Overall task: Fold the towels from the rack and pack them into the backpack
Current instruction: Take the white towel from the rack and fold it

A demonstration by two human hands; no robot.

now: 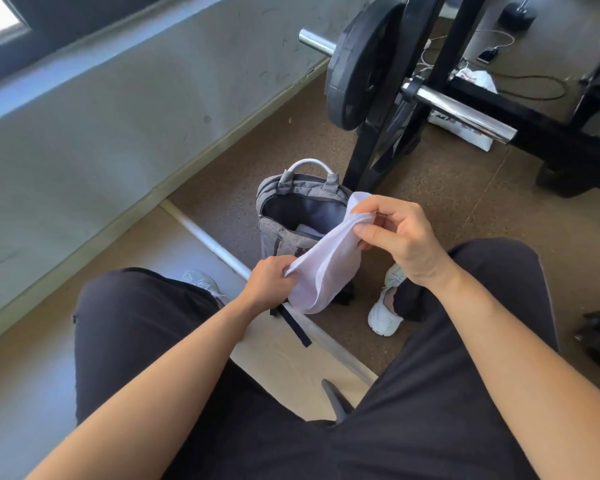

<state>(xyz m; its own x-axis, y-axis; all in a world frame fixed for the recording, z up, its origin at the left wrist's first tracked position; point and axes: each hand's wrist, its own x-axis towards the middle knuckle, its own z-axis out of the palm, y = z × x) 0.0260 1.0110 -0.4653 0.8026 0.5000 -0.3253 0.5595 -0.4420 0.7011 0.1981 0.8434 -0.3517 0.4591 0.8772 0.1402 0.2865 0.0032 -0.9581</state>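
**Gym floor, seated: towel mid-fold above the open backpack**

Setting: brown speckled floor [447, 209], with a grey wall behind the backpack. A black weight plate [357, 64] sits on its stand beyond the backpack, to the right. The grey backpack [281, 237] stands upright between the person's feet with its main compartment unzipped and gaping. Something white [309, 231] lies inside; probably a packed towel, not certain.

Grip: the white towel [323, 268] hangs in the air just over the backpack's mouth, doubled lengthwise and sagging in the middle.
- Left hand [269, 282]: fingers curled round the near end, low beside the backpack's front.
- Right hand [399, 233]: pinches the far end between thumb and fingers, higher, over the backpack's right rim.

Step (judged): mid-fold, not ready to pack. To do it well:
- Draw the ends apart to take out the sag.
- Line up the edges.
- Bring end to end once more, so the bundle is narrower than the opening.
- Lower it flat onto what lies inside.

Risk: a loose pinch lets one layer slip and the fold opens.
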